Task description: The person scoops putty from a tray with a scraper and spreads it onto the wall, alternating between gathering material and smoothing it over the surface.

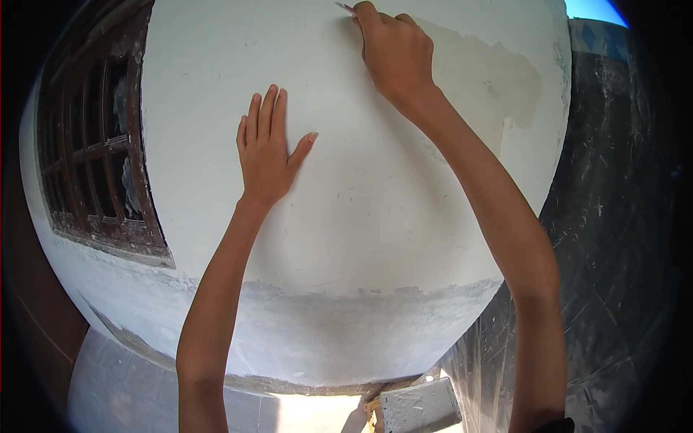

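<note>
A white plastered wall (361, 187) fills the middle of the head view. My left hand (266, 150) lies flat against it, fingers together and pointing up, holding nothing. Higher up, my right hand (395, 52) is closed around a thin scraper blade (345, 7), whose tip pokes out at the top edge and touches the wall. Most of the tool is hidden inside the fist. A greyer damp patch (498, 83) spreads to the right of that hand.
A dark wooden window with a grille (97, 144) is set into the wall at the left. A black plastic-covered surface (613, 216) runs down the right side. Below, a white plaster-caked board (420, 405) sits near the floor.
</note>
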Demonstrator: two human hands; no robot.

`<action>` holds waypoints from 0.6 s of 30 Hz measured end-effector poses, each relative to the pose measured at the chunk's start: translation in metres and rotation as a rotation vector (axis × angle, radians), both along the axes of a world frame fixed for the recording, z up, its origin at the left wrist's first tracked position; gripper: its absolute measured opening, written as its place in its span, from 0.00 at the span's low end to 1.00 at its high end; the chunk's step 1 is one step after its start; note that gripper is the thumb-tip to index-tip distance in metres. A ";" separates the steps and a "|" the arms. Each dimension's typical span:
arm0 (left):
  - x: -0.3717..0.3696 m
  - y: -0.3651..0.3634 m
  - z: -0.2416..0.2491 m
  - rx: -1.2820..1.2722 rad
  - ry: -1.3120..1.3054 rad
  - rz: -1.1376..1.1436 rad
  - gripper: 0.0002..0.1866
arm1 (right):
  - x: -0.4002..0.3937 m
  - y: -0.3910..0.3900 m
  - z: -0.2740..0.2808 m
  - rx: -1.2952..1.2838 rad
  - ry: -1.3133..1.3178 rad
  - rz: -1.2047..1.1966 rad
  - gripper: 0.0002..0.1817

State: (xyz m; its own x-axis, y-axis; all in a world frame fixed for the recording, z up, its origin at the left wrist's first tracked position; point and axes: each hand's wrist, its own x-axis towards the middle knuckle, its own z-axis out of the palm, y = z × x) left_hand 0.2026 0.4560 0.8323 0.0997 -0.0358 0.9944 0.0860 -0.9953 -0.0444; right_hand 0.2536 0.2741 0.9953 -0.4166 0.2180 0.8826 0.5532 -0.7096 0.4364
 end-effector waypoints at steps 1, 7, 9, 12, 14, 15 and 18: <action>0.000 0.000 0.000 0.002 -0.005 -0.005 0.41 | 0.000 0.001 -0.004 0.007 -0.088 -0.055 0.06; 0.002 -0.002 0.000 -0.001 -0.029 0.003 0.41 | 0.007 -0.008 -0.010 -0.066 -0.142 0.037 0.05; 0.002 -0.002 0.000 -0.003 -0.032 0.004 0.42 | 0.013 -0.010 -0.012 -0.086 -0.130 0.054 0.07; 0.003 -0.001 -0.001 0.009 -0.053 -0.008 0.42 | 0.024 -0.017 -0.021 -0.113 -0.182 0.007 0.09; 0.003 0.000 0.000 0.007 -0.054 -0.009 0.42 | 0.030 -0.020 -0.026 -0.120 -0.250 -0.058 0.16; 0.003 0.000 -0.001 0.007 -0.057 -0.008 0.42 | 0.033 -0.019 -0.028 -0.127 -0.311 -0.035 0.12; 0.002 0.000 0.002 -0.004 -0.047 -0.014 0.42 | 0.038 -0.016 -0.037 -0.113 -0.426 0.011 0.10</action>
State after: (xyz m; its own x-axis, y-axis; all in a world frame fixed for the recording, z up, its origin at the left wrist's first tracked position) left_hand 0.2049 0.4557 0.8339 0.0529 -0.0325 0.9981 0.0742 -0.9966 -0.0363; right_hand 0.2917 0.2586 0.9579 -0.7411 0.2968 0.6023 0.3145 -0.6391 0.7019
